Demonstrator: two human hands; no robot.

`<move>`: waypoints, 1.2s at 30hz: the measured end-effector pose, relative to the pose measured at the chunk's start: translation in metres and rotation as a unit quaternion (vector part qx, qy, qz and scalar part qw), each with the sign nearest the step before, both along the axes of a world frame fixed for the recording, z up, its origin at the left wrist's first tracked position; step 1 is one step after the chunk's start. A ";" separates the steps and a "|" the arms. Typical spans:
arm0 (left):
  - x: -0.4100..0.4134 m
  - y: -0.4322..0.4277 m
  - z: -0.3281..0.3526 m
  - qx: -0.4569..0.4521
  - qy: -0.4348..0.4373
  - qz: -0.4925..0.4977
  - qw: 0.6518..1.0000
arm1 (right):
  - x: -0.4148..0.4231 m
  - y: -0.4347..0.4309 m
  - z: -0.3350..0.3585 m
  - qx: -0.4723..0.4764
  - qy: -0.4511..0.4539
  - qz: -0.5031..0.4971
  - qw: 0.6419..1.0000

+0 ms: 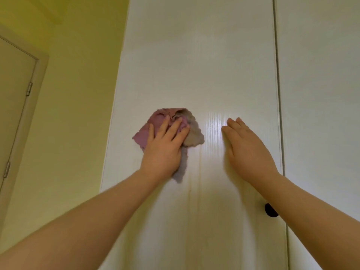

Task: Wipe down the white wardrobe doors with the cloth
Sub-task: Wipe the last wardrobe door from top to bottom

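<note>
Mid-wipe, I judge: left hand (165,147), fingers spread flat, presses the cloth (155,123) on the left wardrobe door (194,55), right hand (246,145) at its 3 o'clock, fingers straight and together (contact unclear); panel toward 12 o'clock and right door (321,75) probably remain.

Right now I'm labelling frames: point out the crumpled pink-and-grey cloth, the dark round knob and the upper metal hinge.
Crumpled pink-and-grey cloth (141,136): head view, pink left flap.
Dark round knob (269,210): head view, uncovered part.
Upper metal hinge (29,89): head view, plate middle.
</note>
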State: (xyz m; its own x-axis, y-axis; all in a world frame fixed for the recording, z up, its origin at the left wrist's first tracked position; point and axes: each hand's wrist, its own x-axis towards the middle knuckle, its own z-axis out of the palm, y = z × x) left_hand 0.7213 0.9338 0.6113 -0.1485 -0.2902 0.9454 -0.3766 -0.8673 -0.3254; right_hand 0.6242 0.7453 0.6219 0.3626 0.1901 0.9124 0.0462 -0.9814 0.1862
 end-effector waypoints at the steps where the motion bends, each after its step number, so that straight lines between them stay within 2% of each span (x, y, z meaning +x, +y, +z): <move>1: -0.003 -0.017 -0.007 -0.033 0.015 -0.010 0.999 | 0.000 -0.002 -0.001 0.008 -0.013 0.003 1.000; 2: -0.005 -0.030 -0.022 -0.025 0.015 -0.016 0.999 | 0.001 -0.005 -0.002 0.011 -0.034 0.012 0.999; 5: -0.002 -0.031 -0.061 0.146 -0.050 -0.041 0.987 | -0.002 -0.013 -0.009 -0.034 -0.105 0.017 0.994; 7: 0.003 -0.012 -0.051 0.215 -0.086 -0.024 0.972 | -0.011 -0.015 -0.013 -0.046 -0.135 0.008 0.990; 8: 0.004 -0.008 -0.041 0.208 -0.094 -0.006 0.974 | -0.015 -0.017 -0.016 -0.029 -0.146 0.002 0.989; 10: -0.001 -0.015 -0.020 0.091 -0.048 0.004 0.995 | -0.025 -0.020 -0.018 0.019 -0.127 -0.019 0.991; 12: -0.010 -0.038 -0.023 -0.020 0.006 -0.016 1.000 | -0.032 -0.025 -0.022 0.055 -0.053 -0.056 0.996; 13: -0.013 -0.051 -0.037 -0.029 0.014 -0.028 0.999 | -0.035 -0.028 -0.025 0.068 -0.015 -0.073 0.995; 14: -0.014 -0.060 -0.055 -0.003 0.001 -0.037 0.999 | -0.038 -0.033 -0.029 0.078 0.009 -0.081 0.994; 17: -0.013 -0.049 -0.089 0.177 -0.051 -0.057 0.981 | -0.049 -0.043 -0.046 0.117 0.044 -0.065 0.990; 19: -0.009 -0.037 -0.079 0.217 -0.071 -0.027 0.973 | -0.053 -0.048 -0.055 0.101 0.067 -0.049 0.991; 20: -0.008 -0.038 -0.071 0.188 -0.067 -0.019 0.980 | -0.055 -0.051 -0.058 0.078 0.084 -0.044 0.992; 22: -0.014 -0.053 -0.062 0.061 -0.019 -0.018 0.998 | -0.058 -0.055 -0.063 0.028 0.118 -0.046 0.992; 24: -0.024 -0.079 -0.075 -0.024 0.016 -0.045 0.999 | -0.059 -0.060 -0.068 0.003 0.151 -0.065 0.986; 25: -0.026 -0.088 -0.087 -0.016 0.020 -0.054 0.998 | -0.058 -0.061 -0.069 -0.003 0.158 -0.075 0.985; 28: -0.024 -0.081 -0.109 0.151 -0.021 -0.056 0.987 | -0.063 -0.066 -0.071 0.004 0.153 -0.099 0.983; 30: -0.020 -0.069 -0.097 0.203 -0.044 -0.034 0.978 | -0.067 -0.069 -0.069 0.033 0.165 -0.089 0.982; 32: -0.022 -0.071 -0.075 0.147 -0.045 -0.019 0.988 | -0.069 -0.071 -0.068 0.059 0.184 -0.070 0.979; 36: -0.033 -0.098 -0.048 -0.002 0.022 -0.023 1.000 | -0.064 -0.074 -0.066 0.118 0.203 -0.028 0.972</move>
State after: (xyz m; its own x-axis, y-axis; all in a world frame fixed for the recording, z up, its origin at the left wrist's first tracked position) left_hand 0.6884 0.8357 0.5635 -0.1202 -0.2798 0.9525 -0.4290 -0.8506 -0.3040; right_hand 0.5599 0.6715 0.5561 0.7052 -0.0377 0.7080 0.0134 -0.9977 -0.0664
